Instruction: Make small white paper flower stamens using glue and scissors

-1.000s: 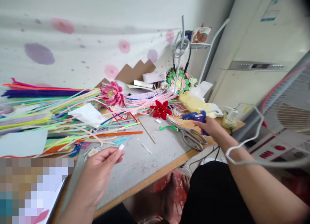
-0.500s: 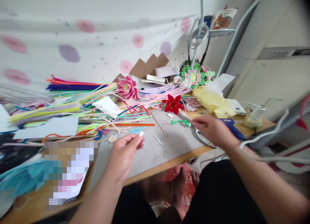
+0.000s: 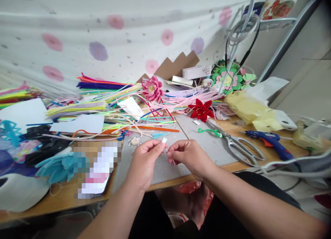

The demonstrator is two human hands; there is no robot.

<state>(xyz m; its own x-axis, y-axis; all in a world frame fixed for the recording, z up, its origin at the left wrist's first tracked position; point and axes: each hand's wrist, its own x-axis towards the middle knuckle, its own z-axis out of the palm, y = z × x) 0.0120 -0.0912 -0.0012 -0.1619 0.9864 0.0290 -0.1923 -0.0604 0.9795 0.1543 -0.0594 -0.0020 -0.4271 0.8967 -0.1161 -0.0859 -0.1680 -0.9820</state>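
Observation:
Over the front of the grey cutting mat (image 3: 155,177), my left hand (image 3: 143,163) pinches a small white piece of paper (image 3: 164,140) between thumb and forefinger. Close to its right, my right hand (image 3: 188,158) is closed in a pinch, and the pale tip of a thin strip (image 3: 167,150) shows at its fingertips. Most of that strip is hidden. To the right lie metal scissors (image 3: 236,147), with a bent green pipe cleaner (image 3: 207,130) by their blades. Behind them is a red pipe-cleaner flower (image 3: 201,109). A thin wooden stick (image 3: 182,127) rests on the mat.
Bundles of coloured pipe cleaners (image 3: 103,85) cover the back left. A pink flower (image 3: 152,89) stands among them. On the right are a blue glue gun (image 3: 271,140) and a yellow plastic bag (image 3: 245,106). Blue petals (image 3: 60,166) and a paper roll (image 3: 23,192) lie at left.
My right hand has come left from the scissors to beside my left hand and now pinches a strip. The scissors lie let go. The view has turned left.

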